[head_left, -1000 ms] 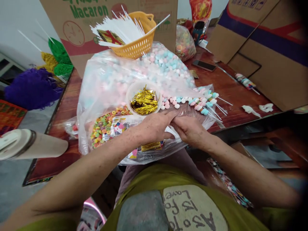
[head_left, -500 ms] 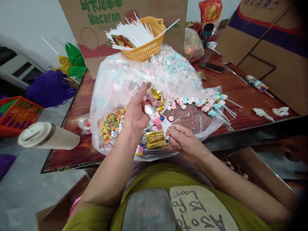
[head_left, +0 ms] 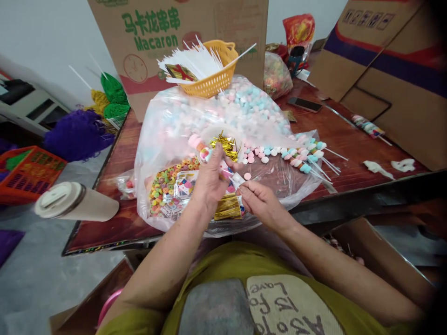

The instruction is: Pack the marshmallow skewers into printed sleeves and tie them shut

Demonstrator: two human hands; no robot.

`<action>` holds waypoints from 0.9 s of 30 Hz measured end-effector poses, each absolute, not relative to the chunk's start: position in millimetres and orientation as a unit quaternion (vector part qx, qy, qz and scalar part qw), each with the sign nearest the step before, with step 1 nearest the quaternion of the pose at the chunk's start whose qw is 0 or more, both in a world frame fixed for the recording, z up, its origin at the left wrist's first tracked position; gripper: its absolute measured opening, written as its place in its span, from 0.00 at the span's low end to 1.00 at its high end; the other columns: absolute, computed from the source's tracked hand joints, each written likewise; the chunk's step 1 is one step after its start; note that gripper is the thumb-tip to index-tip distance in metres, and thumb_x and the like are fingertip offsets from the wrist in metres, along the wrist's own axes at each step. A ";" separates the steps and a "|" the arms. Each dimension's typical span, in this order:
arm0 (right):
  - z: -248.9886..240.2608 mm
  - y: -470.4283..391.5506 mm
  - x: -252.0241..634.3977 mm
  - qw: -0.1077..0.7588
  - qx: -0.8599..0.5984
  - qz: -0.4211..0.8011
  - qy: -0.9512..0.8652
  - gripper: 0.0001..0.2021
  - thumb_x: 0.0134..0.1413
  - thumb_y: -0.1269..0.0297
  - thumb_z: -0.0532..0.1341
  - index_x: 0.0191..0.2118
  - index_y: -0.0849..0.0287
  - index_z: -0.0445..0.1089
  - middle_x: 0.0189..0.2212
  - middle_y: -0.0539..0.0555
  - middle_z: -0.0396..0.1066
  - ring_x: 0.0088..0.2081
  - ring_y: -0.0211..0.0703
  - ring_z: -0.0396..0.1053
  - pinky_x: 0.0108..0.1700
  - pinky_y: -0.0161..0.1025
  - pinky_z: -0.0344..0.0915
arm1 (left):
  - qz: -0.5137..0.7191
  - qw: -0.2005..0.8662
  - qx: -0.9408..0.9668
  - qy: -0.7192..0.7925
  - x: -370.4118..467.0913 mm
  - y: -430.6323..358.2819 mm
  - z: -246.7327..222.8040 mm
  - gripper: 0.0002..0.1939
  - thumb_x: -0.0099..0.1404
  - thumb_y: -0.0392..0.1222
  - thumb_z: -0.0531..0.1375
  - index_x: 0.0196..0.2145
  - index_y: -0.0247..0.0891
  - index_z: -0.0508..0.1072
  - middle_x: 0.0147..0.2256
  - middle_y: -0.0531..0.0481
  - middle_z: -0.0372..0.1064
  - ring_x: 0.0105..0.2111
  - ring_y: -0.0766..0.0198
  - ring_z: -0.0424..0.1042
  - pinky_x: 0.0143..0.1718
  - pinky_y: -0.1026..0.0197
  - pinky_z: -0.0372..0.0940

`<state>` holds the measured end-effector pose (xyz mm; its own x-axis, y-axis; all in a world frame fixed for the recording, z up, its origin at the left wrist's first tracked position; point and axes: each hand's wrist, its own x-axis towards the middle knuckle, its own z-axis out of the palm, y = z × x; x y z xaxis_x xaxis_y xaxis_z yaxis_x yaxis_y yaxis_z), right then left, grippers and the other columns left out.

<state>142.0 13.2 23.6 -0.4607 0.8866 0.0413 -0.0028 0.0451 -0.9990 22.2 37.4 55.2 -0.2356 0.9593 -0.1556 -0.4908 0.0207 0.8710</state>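
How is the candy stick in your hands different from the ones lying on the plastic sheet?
The candy stick in the left hand is raised and tilted, going into a printed wrapper that the right hand pinches. The finished sticks lie flat, bare and untouched on the plastic sheet. Both carry pastel sweets on white sticks.

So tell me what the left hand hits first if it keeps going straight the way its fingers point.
The left hand, closed on a candy skewer, points up and away across the table. First in that line is probably the tub of gold twist ties, just past the fingertips, then the big marshmallow bag. Depth is hard to judge.
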 end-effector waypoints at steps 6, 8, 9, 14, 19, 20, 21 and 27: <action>5.0 17.7 123.9 0.447 -0.380 0.619 -0.522 0.14 0.52 0.50 0.57 0.34 0.56 0.66 0.21 0.47 0.61 0.24 0.37 0.58 0.25 0.33 0.56 | 0.643 0.522 0.296 0.477 48.5 20.8 22.3 0.20 0.59 0.57 0.56 0.20 0.39 0.63 0.20 0.55 0.65 0.31 0.66 0.71 0.43 0.61 0.65; 0.8 20.2 119.8 0.446 -0.376 0.635 -0.507 0.14 0.52 0.50 0.57 0.35 0.56 0.65 0.20 0.46 0.61 0.24 0.37 0.58 0.26 0.34 0.57 | 0.602 0.497 0.325 0.533 49.5 16.2 13.3 0.17 0.62 0.56 0.53 0.28 0.39 0.69 0.30 0.51 0.71 0.39 0.64 0.71 0.49 0.59 0.62; 0.4 21.1 118.7 0.451 -0.378 0.622 -0.516 0.13 0.52 0.51 0.58 0.33 0.56 0.65 0.20 0.47 0.61 0.25 0.38 0.59 0.27 0.34 0.58 | 0.577 0.486 0.351 0.555 48.1 14.6 11.5 0.17 0.64 0.55 0.51 0.32 0.39 0.70 0.34 0.49 0.72 0.42 0.63 0.70 0.52 0.59 0.60; 10.8 21.8 119.5 0.473 -0.399 0.541 -0.570 0.16 0.55 0.52 0.55 0.25 0.57 0.59 0.19 0.46 0.59 0.24 0.35 0.56 0.27 0.34 0.56 | 0.509 0.389 0.501 0.582 29.7 11.3 26.2 0.17 0.67 0.51 0.46 0.43 0.40 0.66 0.45 0.45 0.68 0.49 0.61 0.65 0.52 0.59 0.59; 18.9 20.1 122.0 0.452 -0.395 0.524 -0.604 0.17 0.60 0.53 0.51 0.24 0.57 0.56 0.15 0.44 0.55 0.19 0.33 0.52 0.24 0.33 0.52 | 0.443 0.233 0.583 0.640 6.6 10.5 46.3 0.15 0.65 0.54 0.49 0.32 0.40 0.65 0.31 0.50 0.68 0.32 0.63 0.67 0.36 0.61 0.61; 18.5 19.6 121.8 0.449 -0.394 0.521 -0.610 0.17 0.60 0.53 0.50 0.24 0.57 0.56 0.15 0.44 0.55 0.19 0.33 0.53 0.24 0.33 0.52 | 0.408 0.191 0.605 0.656 4.4 10.3 47.8 0.17 0.66 0.53 0.48 0.27 0.40 0.64 0.26 0.51 0.66 0.29 0.64 0.65 0.34 0.61 0.59; 17.7 19.1 121.4 0.448 -0.394 0.520 -0.612 0.17 0.60 0.53 0.50 0.24 0.57 0.56 0.15 0.44 0.55 0.19 0.33 0.53 0.23 0.33 0.52 | 0.377 0.151 0.629 0.663 3.3 10.1 48.2 0.19 0.67 0.52 0.46 0.23 0.40 0.62 0.23 0.52 0.63 0.26 0.65 0.63 0.33 0.61 0.58; 6.2 15.0 117.1 0.436 -0.408 0.524 -0.607 0.18 0.58 0.51 0.48 0.23 0.56 0.55 0.14 0.44 0.54 0.16 0.33 0.52 0.19 0.32 0.51 | 0.324 0.093 0.704 0.625 6.6 11.5 31.6 0.20 0.68 0.45 0.45 0.21 0.38 0.62 0.21 0.53 0.62 0.24 0.67 0.61 0.28 0.65 0.55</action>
<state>117.1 15.0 6.2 -0.2869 0.9525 0.1017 0.0387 0.1176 -0.9923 6.6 11.5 31.6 0.0081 0.9402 0.3405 0.8201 -0.2011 0.5357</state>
